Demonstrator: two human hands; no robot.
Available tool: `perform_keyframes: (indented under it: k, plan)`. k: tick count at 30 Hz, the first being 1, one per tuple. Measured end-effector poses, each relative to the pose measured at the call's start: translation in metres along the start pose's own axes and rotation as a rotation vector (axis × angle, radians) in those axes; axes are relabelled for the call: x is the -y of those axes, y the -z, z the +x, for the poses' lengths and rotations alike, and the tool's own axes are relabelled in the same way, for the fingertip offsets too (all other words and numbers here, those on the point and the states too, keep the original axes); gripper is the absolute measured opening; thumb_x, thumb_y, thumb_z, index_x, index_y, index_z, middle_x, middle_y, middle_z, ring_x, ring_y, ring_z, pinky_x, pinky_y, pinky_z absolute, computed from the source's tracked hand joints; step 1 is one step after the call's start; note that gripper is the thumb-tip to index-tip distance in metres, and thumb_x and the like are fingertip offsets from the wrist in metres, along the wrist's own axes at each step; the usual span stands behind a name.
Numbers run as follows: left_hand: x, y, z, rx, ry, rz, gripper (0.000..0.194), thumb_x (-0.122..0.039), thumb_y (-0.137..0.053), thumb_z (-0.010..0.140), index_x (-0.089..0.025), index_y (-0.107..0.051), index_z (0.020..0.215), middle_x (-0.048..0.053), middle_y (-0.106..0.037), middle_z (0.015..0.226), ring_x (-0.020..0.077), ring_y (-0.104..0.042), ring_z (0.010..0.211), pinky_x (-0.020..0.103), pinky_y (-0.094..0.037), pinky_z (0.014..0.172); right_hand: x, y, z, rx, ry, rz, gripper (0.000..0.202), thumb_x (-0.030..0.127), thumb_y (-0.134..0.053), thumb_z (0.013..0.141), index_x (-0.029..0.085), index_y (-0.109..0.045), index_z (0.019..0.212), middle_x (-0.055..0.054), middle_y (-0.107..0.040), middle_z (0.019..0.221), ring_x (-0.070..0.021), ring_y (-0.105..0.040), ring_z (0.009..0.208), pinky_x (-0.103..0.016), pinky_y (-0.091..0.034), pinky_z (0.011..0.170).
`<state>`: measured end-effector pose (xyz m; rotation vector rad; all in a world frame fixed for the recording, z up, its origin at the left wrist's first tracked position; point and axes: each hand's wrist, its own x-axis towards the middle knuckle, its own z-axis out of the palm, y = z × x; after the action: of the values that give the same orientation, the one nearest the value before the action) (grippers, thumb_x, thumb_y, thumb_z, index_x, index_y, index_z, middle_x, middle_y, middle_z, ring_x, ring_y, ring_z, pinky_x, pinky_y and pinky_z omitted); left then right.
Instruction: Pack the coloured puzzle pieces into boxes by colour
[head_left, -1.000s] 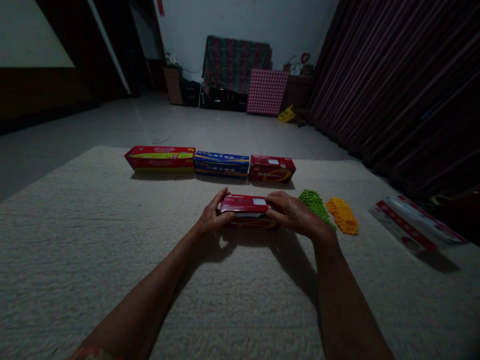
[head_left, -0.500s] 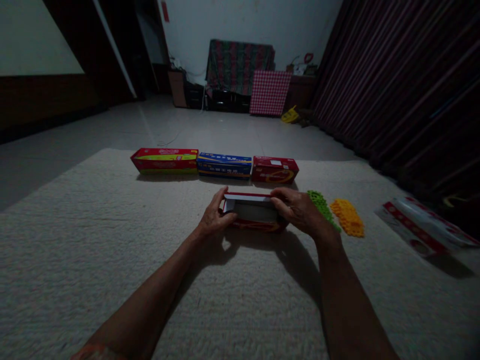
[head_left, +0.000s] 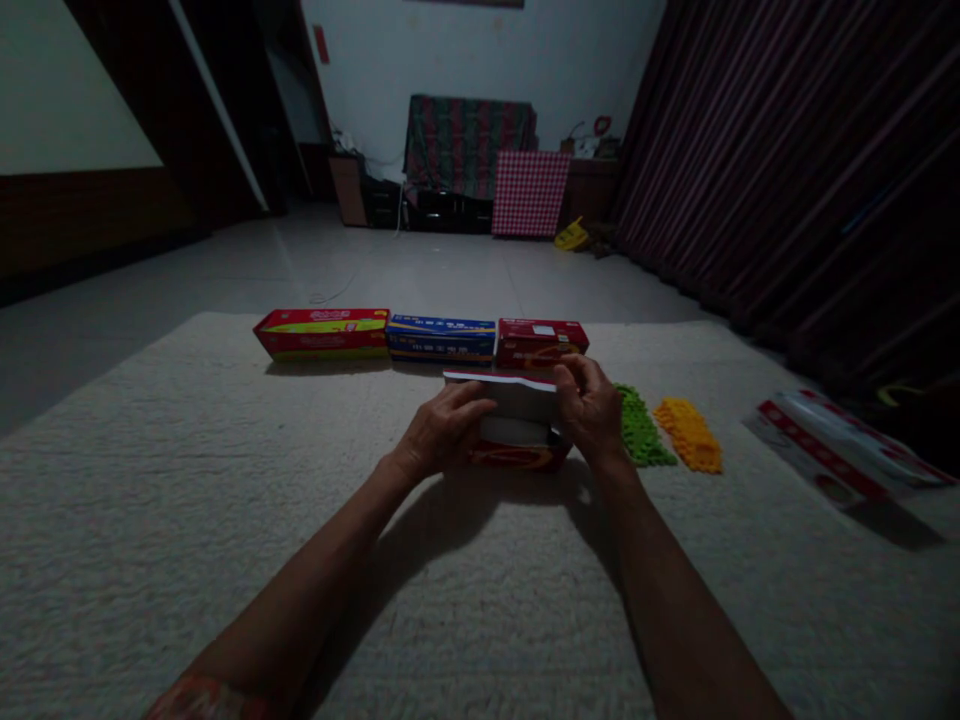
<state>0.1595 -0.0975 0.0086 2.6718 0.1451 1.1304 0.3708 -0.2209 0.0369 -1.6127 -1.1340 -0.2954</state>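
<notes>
A small red cardboard box [head_left: 516,457] sits on the pale carpet in front of me, its lid [head_left: 517,398] raised with the grey inner side toward me. My left hand [head_left: 448,428] grips the box at its left end, fingers against the lid's inner face. At the right end, my right hand [head_left: 589,402] pinches the lid edge between thumb and fingers. The contents are mostly hidden; a pale surface shows below the lid. Just behind stand, in a row, a red and yellow-green box [head_left: 326,336], a blue box [head_left: 441,340] and a dark red box [head_left: 536,342].
Right of my right hand lie a green knobbly cloth [head_left: 641,428] and an orange one [head_left: 688,435]. Farther right is a red and white plastic package [head_left: 840,450]. A checked pink panel [head_left: 531,193] and dark cabinets stand against the far wall; a curtain [head_left: 750,150] hangs on the right.
The lid has been lifted more upright, showing its grey inside. My left hand has shifted inward onto it and my right hand has turned upward at its edge. The view has tilted slightly.
</notes>
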Motion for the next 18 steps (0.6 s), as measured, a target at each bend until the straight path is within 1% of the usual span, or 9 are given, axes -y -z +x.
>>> perform_keyframes:
  k: [2,4,5,6,8,10,12,14,18]
  plan:
    - [0.004,-0.002,-0.001,-0.012,0.060,0.033,0.044,-0.012,-0.053,0.081,-0.021,-0.065,0.122,0.014,-0.061,0.137,0.0292,-0.058,0.125,0.052,-0.052,0.104,0.009,0.006,0.000,-0.131,0.054,-0.019,0.030,0.045,-0.047,0.096,0.020,-0.065,0.100,-0.011,-0.068,0.100,-0.0248,-0.065,0.092,-0.039,-0.053,0.082]
    - [0.008,-0.002,-0.003,-0.007,0.127,0.046,0.051,-0.013,-0.056,0.079,-0.021,-0.062,0.129,0.014,-0.056,0.144,0.0315,-0.054,0.132,0.055,-0.048,0.109,0.021,0.013,0.000,-0.179,0.126,-0.017,0.028,0.042,-0.044,0.098,0.022,-0.064,0.093,-0.010,-0.068,0.095,-0.0239,-0.064,0.092,-0.038,-0.052,0.083]
    - [0.009,-0.002,-0.004,-0.002,0.148,0.041,0.053,-0.014,-0.057,0.078,-0.021,-0.062,0.130,0.014,-0.054,0.146,0.0324,-0.052,0.134,0.055,-0.046,0.111,0.027,0.016,-0.001,-0.140,0.156,-0.006,0.028,0.040,-0.044,0.099,0.023,-0.064,0.089,-0.008,-0.068,0.090,-0.0227,-0.064,0.088,-0.037,-0.052,0.081]
    - [0.010,-0.002,-0.005,0.002,0.163,0.032,0.054,-0.015,-0.058,0.078,-0.021,-0.061,0.131,0.014,-0.052,0.148,0.0331,-0.051,0.135,0.056,-0.045,0.112,0.032,0.018,-0.001,-0.061,0.181,0.004,0.028,0.038,-0.045,0.099,0.023,-0.063,0.085,-0.007,-0.068,0.085,-0.0214,-0.064,0.083,-0.035,-0.052,0.078]
    - [0.011,-0.002,-0.005,0.000,0.180,0.019,0.055,-0.016,-0.059,0.077,-0.020,-0.061,0.132,0.014,-0.051,0.149,0.0337,-0.048,0.138,0.055,-0.043,0.114,0.039,0.018,-0.003,0.182,0.222,-0.017,0.023,0.034,-0.049,0.097,0.023,-0.064,0.083,-0.005,-0.069,0.081,-0.0198,-0.065,0.075,-0.033,-0.051,0.074]
    - [0.012,-0.002,-0.004,-0.001,0.183,0.025,0.055,-0.016,-0.058,0.076,-0.019,-0.061,0.132,0.015,-0.050,0.149,0.0339,-0.048,0.138,0.055,-0.043,0.114,0.039,0.015,-0.006,0.417,0.252,-0.119,0.014,0.027,-0.054,0.093,0.021,-0.066,0.090,-0.007,-0.073,0.088,-0.0211,-0.067,0.079,-0.034,-0.051,0.076]
    - [0.012,-0.001,-0.002,0.022,0.186,0.050,0.054,-0.015,-0.058,0.076,-0.017,-0.062,0.130,0.016,-0.051,0.148,0.0336,-0.049,0.137,0.054,-0.044,0.113,0.035,0.011,-0.008,0.565,0.268,-0.248,0.015,0.021,-0.058,0.090,0.019,-0.067,0.100,-0.010,-0.074,0.100,-0.0250,-0.068,0.092,-0.038,-0.051,0.084]
    - [0.011,-0.001,0.000,0.051,0.199,0.082,0.052,-0.013,-0.057,0.075,-0.017,-0.063,0.127,0.016,-0.052,0.146,0.0329,-0.050,0.135,0.053,-0.044,0.112,0.028,0.009,-0.010,0.629,0.272,-0.342,0.022,0.017,-0.059,0.087,0.017,-0.066,0.108,-0.013,-0.073,0.109,-0.0283,-0.066,0.103,-0.042,-0.050,0.091]
    - [0.011,0.000,0.001,0.061,0.226,0.134,0.051,-0.012,-0.058,0.074,-0.017,-0.064,0.124,0.016,-0.054,0.145,0.0325,-0.050,0.133,0.054,-0.044,0.112,0.016,0.012,-0.011,0.628,0.281,-0.401,0.030,0.014,-0.059,0.084,0.020,-0.064,0.113,-0.013,-0.069,0.121,-0.0304,-0.061,0.113,-0.045,-0.048,0.096]
